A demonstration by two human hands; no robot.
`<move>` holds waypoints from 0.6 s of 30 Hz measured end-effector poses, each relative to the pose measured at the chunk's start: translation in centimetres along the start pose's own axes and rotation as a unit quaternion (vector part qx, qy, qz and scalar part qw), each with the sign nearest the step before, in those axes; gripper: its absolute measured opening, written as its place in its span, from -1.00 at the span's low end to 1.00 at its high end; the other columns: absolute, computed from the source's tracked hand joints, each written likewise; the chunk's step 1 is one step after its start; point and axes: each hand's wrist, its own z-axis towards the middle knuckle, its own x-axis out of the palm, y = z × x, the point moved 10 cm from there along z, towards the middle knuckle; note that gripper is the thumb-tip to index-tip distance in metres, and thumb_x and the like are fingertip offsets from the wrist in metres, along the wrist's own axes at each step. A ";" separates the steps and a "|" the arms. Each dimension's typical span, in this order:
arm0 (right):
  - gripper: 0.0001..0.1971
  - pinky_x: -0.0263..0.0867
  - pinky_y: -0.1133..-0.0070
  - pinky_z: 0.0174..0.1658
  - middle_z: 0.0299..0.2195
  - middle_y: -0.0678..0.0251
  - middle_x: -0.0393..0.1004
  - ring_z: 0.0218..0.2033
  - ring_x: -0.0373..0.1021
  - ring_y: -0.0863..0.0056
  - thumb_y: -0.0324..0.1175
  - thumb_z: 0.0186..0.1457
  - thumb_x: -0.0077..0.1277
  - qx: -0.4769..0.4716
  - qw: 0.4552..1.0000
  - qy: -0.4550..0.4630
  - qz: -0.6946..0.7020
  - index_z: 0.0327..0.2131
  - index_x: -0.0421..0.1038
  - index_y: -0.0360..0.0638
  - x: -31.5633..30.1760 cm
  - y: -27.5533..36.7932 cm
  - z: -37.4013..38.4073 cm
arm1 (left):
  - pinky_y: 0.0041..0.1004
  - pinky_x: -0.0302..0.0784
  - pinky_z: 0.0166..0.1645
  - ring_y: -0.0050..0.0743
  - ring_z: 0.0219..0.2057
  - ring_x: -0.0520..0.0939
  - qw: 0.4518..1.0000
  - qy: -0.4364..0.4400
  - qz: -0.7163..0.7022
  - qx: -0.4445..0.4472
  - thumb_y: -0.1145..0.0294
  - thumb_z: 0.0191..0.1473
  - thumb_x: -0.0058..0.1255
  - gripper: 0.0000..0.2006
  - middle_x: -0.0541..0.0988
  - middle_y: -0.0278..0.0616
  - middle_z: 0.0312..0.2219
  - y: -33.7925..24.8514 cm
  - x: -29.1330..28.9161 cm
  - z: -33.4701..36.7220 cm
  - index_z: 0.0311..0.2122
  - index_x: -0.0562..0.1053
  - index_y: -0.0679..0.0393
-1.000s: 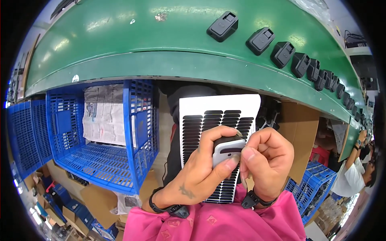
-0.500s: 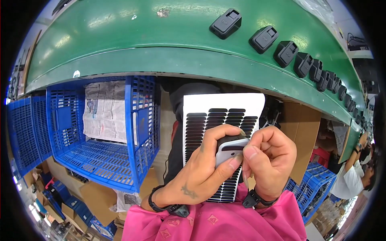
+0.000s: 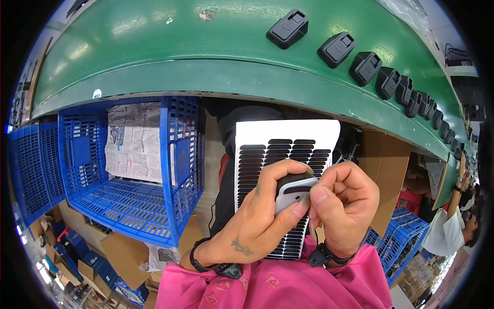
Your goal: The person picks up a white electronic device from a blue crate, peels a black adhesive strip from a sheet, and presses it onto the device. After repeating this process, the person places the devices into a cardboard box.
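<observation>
My left hand is closed round a small black-and-grey plastic device, its grey end face turned up toward me. On that face lies a dark oblong sticker, with a small dark hole just below it. The thumb and forefinger of my right hand pinch together at the sticker's right end, so that end is hidden. Under both hands, across my lap, rests a white sheet with rows of dark, round-ended stickers. Both wrists wear dark bands.
Several black plastic blocks stand in a row along the green bench. A blue plastic crate lined with newspaper stands at the left. Beside my right arm are a cardboard box and another blue crate. Another person sits far right.
My hands, the device and the sticker keep nearly the same pose. The person at the far right has shifted an arm slightly.
</observation>
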 end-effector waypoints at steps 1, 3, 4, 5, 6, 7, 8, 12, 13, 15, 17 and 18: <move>-0.91 0.25 0.78 -0.56 -0.56 0.30 0.45 -0.60 0.36 0.75 -0.62 0.06 -0.01 0.003 1.000 -0.002 0.000 -0.38 0.29 -0.44 0.0 0.0 0.0 | -0.30 0.38 -0.05 -0.11 -0.15 0.50 1.000 -0.002 0.002 0.008 0.41 0.17 -0.13 -0.54 0.36 0.05 -0.10 -0.1 0.0 0.0 0.12 0.06 0.24; -0.91 0.26 0.78 -0.56 -0.56 0.29 0.45 -0.59 0.36 0.74 -0.62 0.06 -0.01 0.006 1.000 -0.006 0.000 -0.38 0.29 -0.45 -0.2 -0.1 0.1 | -0.30 0.38 -0.04 -0.11 -0.14 0.50 1.000 -0.002 0.009 0.012 0.42 0.17 -0.13 -0.54 0.35 0.05 -0.09 0.1 0.0 0.2 0.12 0.06 0.25; -0.91 0.26 0.78 -0.55 -0.56 0.30 0.45 -0.59 0.36 0.75 -0.62 0.06 0.00 0.004 1.000 -0.011 -0.007 -0.38 0.30 -0.44 -0.2 -0.1 -0.1 | -0.30 0.38 -0.04 -0.10 -0.14 0.49 1.000 -0.003 0.018 0.019 0.42 0.17 -0.12 -0.55 0.35 0.05 -0.09 -0.1 0.0 0.0 0.11 0.07 0.25; -0.90 0.27 0.78 -0.55 -0.56 0.30 0.45 -0.58 0.37 0.75 -0.61 0.06 0.01 0.002 1.000 -0.016 -0.014 -0.39 0.30 -0.44 -0.2 0.0 -0.2 | -0.30 0.38 -0.04 -0.10 -0.14 0.49 1.000 -0.003 0.017 0.021 0.42 0.17 -0.12 -0.55 0.35 0.05 -0.09 -0.2 0.0 -0.1 0.11 0.07 0.25; -0.90 0.27 0.78 -0.55 -0.56 0.30 0.45 -0.58 0.37 0.75 -0.61 0.06 0.01 0.001 1.000 -0.015 -0.015 -0.39 0.30 -0.44 -0.1 0.1 -0.3 | -0.31 0.38 -0.04 -0.11 -0.13 0.49 0.999 -0.006 0.021 0.023 0.42 0.16 -0.12 -0.55 0.34 0.05 -0.08 -0.3 0.0 -0.2 0.12 0.07 0.25; -0.90 0.27 0.79 -0.54 -0.57 0.31 0.46 -0.58 0.37 0.75 -0.60 0.05 0.02 0.003 0.999 -0.020 -0.029 -0.39 0.31 -0.44 -0.1 0.1 -0.3 | -0.31 0.38 -0.04 -0.11 -0.13 0.49 0.999 -0.007 0.024 0.024 0.43 0.16 -0.12 -0.55 0.34 0.05 -0.08 -0.3 -0.1 -0.2 0.12 0.07 0.25; -0.90 0.27 0.79 -0.54 -0.57 0.31 0.47 -0.57 0.38 0.76 -0.60 0.04 0.04 0.005 0.999 -0.024 -0.044 -0.40 0.31 -0.44 -0.2 0.0 -0.3 | -0.31 0.38 -0.04 -0.11 -0.13 0.49 0.999 -0.006 0.024 0.025 0.43 0.16 -0.12 -0.55 0.34 0.05 -0.08 -0.3 -0.1 -0.2 0.12 0.07 0.25; -0.89 0.28 0.80 -0.52 -0.58 0.33 0.47 -0.57 0.38 0.77 -0.59 0.02 0.06 -0.004 0.999 -0.038 -0.039 -0.41 0.33 -0.42 -0.3 0.1 -0.4 | -0.31 0.39 -0.04 -0.13 -0.13 0.49 0.998 -0.007 0.059 0.037 0.44 0.16 -0.12 -0.54 0.34 0.05 -0.07 -0.9 -0.1 -0.2 0.12 0.07 0.26; -0.90 0.23 0.80 -0.58 -0.60 0.33 0.43 -0.63 0.33 0.77 -0.58 0.04 0.03 -0.011 0.997 -0.041 -0.063 -0.41 0.30 -0.40 -0.1 0.3 -0.4 | -0.31 0.39 -0.05 -0.13 -0.14 0.49 0.998 -0.008 0.060 0.028 0.44 0.16 -0.12 -0.54 0.34 0.05 -0.07 -0.8 -0.1 -0.2 0.12 0.07 0.26; -0.90 0.19 0.81 -0.64 -0.63 0.34 0.40 -0.69 0.28 0.77 -0.57 0.05 -0.01 -0.018 0.995 -0.046 -0.088 -0.42 0.27 -0.37 0.0 0.5 -0.4 | -0.31 0.39 -0.06 -0.13 -0.14 0.50 0.997 -0.008 0.065 0.029 0.44 0.16 -0.12 -0.55 0.33 0.05 -0.07 -1.0 -0.1 -0.2 0.11 0.08 0.27; -0.90 0.18 0.81 -0.64 -0.62 0.34 0.41 -0.69 0.28 0.78 -0.58 0.05 0.00 -0.028 0.994 -0.046 -0.093 -0.41 0.28 -0.37 0.0 0.6 -0.5 | -0.31 0.40 -0.06 -0.13 -0.15 0.50 0.997 -0.010 0.071 0.031 0.44 0.16 -0.12 -0.55 0.33 0.05 -0.07 -1.0 0.0 -0.3 0.11 0.08 0.27; -0.90 0.18 0.81 -0.64 -0.62 0.34 0.41 -0.69 0.28 0.78 -0.58 0.05 0.00 -0.028 0.994 -0.047 -0.093 -0.41 0.28 -0.37 0.0 0.6 -0.5 | -0.31 0.40 -0.07 -0.13 -0.16 0.50 0.996 -0.015 0.084 0.041 0.44 0.16 -0.12 -0.55 0.33 0.05 -0.07 -1.1 0.0 -0.3 0.11 0.08 0.28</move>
